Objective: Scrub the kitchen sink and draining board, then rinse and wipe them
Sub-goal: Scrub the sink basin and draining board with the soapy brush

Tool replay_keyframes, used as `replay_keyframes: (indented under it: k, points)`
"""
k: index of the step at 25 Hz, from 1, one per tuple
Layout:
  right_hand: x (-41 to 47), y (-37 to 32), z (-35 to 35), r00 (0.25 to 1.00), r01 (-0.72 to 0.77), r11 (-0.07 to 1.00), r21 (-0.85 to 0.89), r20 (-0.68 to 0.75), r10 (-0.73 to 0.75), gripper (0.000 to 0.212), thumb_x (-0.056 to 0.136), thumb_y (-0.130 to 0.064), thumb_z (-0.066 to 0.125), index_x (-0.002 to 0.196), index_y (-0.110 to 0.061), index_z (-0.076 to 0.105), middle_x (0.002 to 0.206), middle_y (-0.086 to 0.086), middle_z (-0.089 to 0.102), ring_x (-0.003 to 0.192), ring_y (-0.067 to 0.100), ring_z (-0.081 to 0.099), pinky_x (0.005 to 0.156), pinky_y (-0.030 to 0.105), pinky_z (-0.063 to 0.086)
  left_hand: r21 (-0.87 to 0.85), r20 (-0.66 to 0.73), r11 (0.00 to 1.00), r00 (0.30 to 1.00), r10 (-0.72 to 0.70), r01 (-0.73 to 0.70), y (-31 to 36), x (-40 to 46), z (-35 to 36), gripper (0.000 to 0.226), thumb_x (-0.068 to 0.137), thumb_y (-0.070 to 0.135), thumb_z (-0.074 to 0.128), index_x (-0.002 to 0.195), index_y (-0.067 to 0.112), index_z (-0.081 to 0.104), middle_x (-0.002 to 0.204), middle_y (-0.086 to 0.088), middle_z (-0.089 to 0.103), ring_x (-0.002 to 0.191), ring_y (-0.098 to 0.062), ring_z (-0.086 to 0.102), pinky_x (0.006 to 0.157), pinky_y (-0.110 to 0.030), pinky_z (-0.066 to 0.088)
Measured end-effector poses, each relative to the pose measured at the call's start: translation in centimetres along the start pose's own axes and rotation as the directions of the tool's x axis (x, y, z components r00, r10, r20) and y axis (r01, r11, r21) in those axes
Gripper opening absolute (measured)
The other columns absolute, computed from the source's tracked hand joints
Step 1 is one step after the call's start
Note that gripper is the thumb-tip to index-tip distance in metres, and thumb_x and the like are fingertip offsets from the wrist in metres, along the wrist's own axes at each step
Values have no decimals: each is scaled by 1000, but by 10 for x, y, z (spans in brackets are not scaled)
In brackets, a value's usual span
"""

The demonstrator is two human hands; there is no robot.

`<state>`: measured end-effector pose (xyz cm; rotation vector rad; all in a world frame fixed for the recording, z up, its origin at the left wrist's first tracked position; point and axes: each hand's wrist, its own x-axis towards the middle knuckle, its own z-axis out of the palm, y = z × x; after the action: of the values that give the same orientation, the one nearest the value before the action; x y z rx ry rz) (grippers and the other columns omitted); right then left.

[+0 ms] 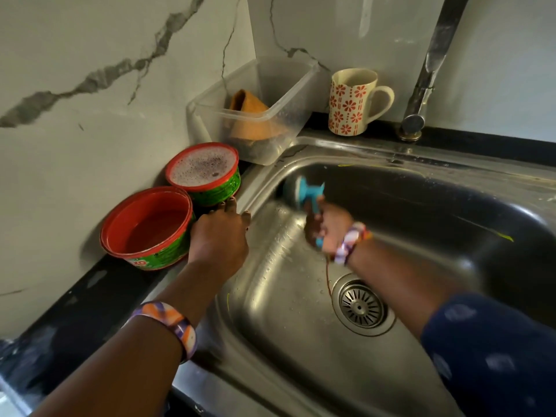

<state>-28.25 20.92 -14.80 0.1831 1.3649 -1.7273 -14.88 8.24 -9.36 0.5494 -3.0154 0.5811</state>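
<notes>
Glossy wet steel sink [270, 296]

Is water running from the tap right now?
No: the tap shows no stream, while the right hand holds the blue brush against the sink wall.

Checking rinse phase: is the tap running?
Off, it seems: no stream falls from the tap into the sink; its spout is out of frame.

Only a fragment of print shows: red letters on a white patch low on the green side of the near tub [147, 228], by the counter's [90, 293] front-left edge, too cut off to read. Nothing else carries writing.
</notes>
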Motion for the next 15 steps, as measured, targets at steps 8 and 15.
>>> replay_keyframes:
  k: [8,15]
  points:
    - [-34,69,7,956,-228,972,-58,177,235,40,98,-44,33,70,-17,42,35,-6,35,23,5,30,28,8,23,9,11,1000,1000,9,-9,1,-1,-2,40,98,26,39,138,27,41,148,-7,35,118,-23,53,84,-30,47]
    - [-44,60,4,991,-97,992,-84,82,104,36,99,-41,35,73,-18,43,37,-5,34,23,5,27,28,7,21,40,33,999,999,11,-12,0,0,-5,38,97,25,40,135,25,44,142,-8,40,113,-24,56,81,-31,48]
